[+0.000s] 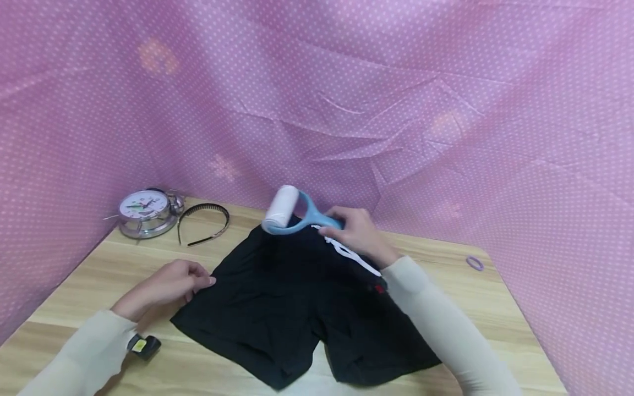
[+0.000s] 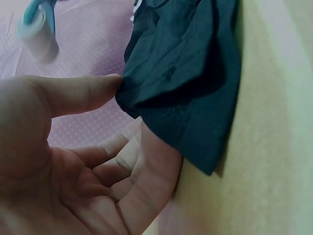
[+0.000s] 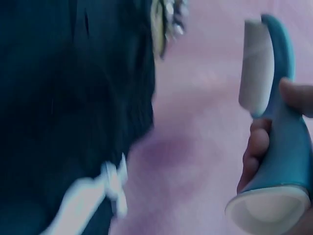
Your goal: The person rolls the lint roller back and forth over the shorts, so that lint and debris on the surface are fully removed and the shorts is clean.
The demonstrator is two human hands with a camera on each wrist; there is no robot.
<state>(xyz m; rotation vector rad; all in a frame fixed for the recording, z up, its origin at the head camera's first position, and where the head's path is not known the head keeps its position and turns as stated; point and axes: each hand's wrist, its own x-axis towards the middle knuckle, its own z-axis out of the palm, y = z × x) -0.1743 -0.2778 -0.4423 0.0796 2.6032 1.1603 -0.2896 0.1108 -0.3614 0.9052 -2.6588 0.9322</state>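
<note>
Black shorts (image 1: 277,297) with a white drawstring (image 1: 349,253) lie spread on the wooden table. My right hand (image 1: 359,234) grips the blue handle of a lint roller (image 1: 283,206), whose white roll is held above the waistband. The right wrist view shows fingers and thumb wrapped round the lint roller (image 3: 281,142). At the left edge of the shorts, my left hand (image 1: 170,286) pinches the fabric. In the left wrist view the thumb of the left hand (image 2: 73,147) presses the shorts (image 2: 176,73) against the fingers, and the cloth's edge is slightly lifted.
A twin-bell alarm clock (image 1: 147,212) stands at the table's back left, with a dark headband (image 1: 204,206) beside it. A purple ring-shaped band (image 1: 474,263) lies at the far right. Pink dotted cloth (image 1: 317,110) hangs round the table's back and sides.
</note>
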